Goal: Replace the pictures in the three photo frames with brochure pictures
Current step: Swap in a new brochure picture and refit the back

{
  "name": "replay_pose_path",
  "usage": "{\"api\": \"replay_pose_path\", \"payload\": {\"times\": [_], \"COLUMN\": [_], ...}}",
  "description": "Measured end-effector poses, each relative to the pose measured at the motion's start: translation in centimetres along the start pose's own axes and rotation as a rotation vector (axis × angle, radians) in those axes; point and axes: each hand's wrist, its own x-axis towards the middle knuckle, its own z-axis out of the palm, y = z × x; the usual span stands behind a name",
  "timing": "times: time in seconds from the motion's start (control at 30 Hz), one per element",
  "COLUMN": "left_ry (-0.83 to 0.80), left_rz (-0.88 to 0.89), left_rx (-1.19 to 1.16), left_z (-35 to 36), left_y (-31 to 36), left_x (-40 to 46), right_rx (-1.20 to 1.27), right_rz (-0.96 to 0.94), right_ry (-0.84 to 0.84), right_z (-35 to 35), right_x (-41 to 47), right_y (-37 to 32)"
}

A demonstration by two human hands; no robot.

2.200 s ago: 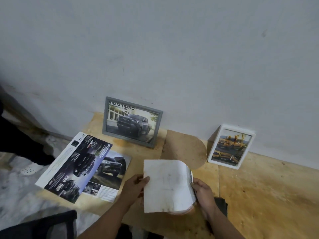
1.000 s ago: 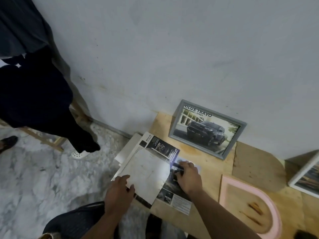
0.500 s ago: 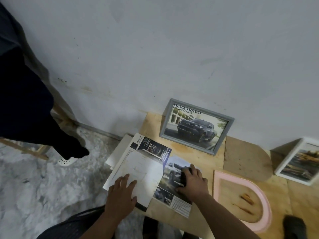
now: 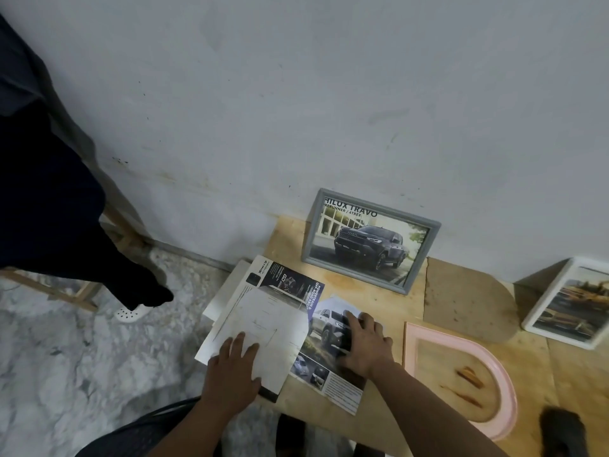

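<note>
While both hands lie flat with fingers straight, the left hand [image 4: 232, 371] presses a white sheet [image 4: 267, 328] and the right hand [image 4: 364, 343] a brochure page [image 4: 324, 367] on the counter [image 4: 372, 291]. Against the wall, the grey frame [image 4: 370, 240] reads "HILUX TRAVO", near the pink frame [image 4: 461, 374].

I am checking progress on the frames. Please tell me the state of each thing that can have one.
Grey rectangular photo frame: upright against the wall, truck picture inside.
White rectangular photo frame: leaning on the wall, yellow picture inside.
Pink arched photo frame: lying flat, no picture.
White paper sheet: flat on the brochures.
Left hand: flat on the sheet.
Right hand: on the car brochure page.
</note>
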Motion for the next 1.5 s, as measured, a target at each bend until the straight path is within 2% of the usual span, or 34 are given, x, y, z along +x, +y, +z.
{"api": "replay_pose_path", "payload": {"times": [0.2,0.53,1.03,1.27,1.37,1.5], "left_ry": [-0.018,-0.032,-0.059,-0.052,-0.046,0.056], "left_rz": [-0.034,-0.030,-0.020,-0.029,-0.066,-0.136], "left_rx": [-0.059,-0.025,0.010,-0.008,0.014,0.051], "left_z": [-1.7,-1.0,-1.4,-1.5,-1.9,-2.2], "left_y": [1.6,1.6,1.6,1.4,1.8,3.5], "left_x": [-0.5,-0.3,-0.6,-0.5,-0.2,0.0], "right_rx": [0.071,0.022,0.104,0.001,0.132,0.588], "right_rz": [0.054,0.015,0.033,-0.017,0.006,0.055], "right_ry": [0.062,0.040,0.031,0.057,0.061,-0.068], "right_z": [-0.2,-0.6,-0.4,-0.3,-0.7,-2.7], "right_x": [0.6,1.2,2.3,1.1,0.3,-0.7], "right_y": [-0.2,-0.1,0.1,-0.6,-0.2,2.3]}}
